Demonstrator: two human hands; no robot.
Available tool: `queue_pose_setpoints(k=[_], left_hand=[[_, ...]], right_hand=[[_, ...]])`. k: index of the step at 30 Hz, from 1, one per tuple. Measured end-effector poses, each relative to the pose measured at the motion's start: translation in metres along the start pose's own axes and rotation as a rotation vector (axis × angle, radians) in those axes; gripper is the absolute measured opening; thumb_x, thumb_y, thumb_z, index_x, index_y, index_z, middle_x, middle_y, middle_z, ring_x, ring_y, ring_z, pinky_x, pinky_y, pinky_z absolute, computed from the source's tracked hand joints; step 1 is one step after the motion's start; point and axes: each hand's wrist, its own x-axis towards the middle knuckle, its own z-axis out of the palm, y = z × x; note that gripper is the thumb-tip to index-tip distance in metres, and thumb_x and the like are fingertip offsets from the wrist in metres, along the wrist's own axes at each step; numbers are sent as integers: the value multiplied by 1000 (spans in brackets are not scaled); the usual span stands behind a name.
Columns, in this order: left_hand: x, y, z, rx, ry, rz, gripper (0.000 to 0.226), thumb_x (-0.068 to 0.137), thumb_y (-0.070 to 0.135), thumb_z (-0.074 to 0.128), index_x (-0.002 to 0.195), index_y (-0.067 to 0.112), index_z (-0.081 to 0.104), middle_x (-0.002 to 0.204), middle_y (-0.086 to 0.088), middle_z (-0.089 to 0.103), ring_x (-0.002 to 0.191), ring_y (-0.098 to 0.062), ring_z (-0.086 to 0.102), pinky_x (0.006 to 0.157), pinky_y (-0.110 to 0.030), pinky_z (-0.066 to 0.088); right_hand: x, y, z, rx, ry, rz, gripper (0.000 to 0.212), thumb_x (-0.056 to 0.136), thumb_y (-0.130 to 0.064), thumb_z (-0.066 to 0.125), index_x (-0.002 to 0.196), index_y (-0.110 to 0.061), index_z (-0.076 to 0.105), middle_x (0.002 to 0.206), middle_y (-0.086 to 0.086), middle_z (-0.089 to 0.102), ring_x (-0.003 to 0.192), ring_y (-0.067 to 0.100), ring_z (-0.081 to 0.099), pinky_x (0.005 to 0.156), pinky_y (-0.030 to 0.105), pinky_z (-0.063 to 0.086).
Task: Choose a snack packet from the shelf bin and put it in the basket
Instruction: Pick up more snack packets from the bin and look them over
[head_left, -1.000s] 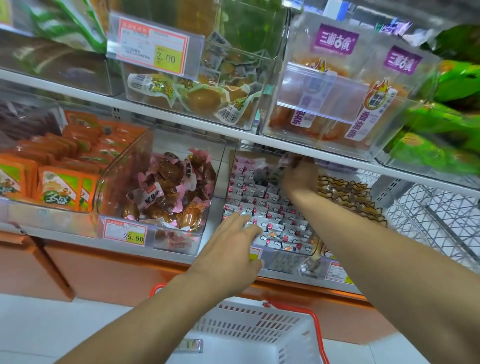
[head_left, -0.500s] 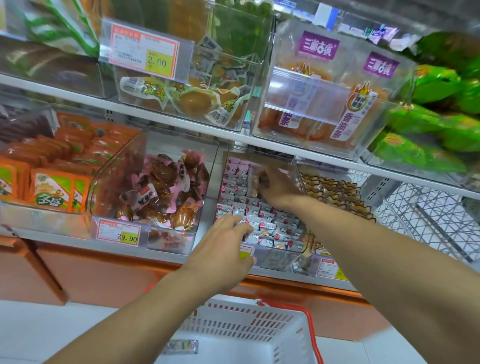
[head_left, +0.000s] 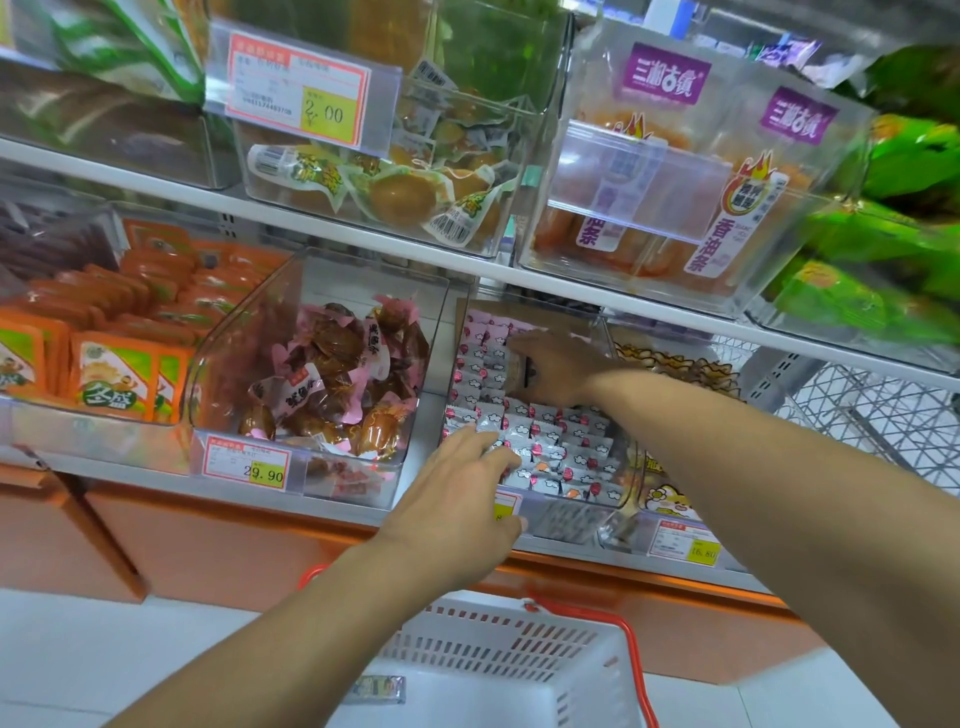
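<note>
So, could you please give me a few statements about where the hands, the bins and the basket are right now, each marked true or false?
1. The right hand is inside the bin of small white and pink packets, holding a packet. True.
2. The left hand grips the basket handle. False: it rests at the front edge of that bin.
3. The white basket with a red handle sits below the shelf. True.
4. The price tag on the bin of brown snacks reads 2.00. False: it reads 29.90.
</note>
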Motion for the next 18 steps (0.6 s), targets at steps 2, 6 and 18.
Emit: queue_pose_setpoints(k=[2,6,18], left_hand=[[0,0,1,10,-11,-2,62,93,45,68,148,29,45,160,8,29,153,-12,10,123,-31,14],[0,-1,2,9,-19,-4,64,94,45,68,150,30,43,163,7,27,155,-13,7,124,-34,12],[2,-1,0,-69,70,-1,66,92,39,71,150,31,40,155,13,34,145,-6,23,111,-19,14]], right_hand=[[0,-3,0,-13,20,4,89,87,-54,71,158,-21,28,166,4,26,153,31,20,123,55,21],[-1,-10,3,50,65,20,86,85,-33,73,158,-21,29,161,9,33,149,35,28,120,58,27],[-19,3,-14,993,405,137,17,91,-29,72,104,-19,70,116,-3,73,109,13,67,103,35,50]])
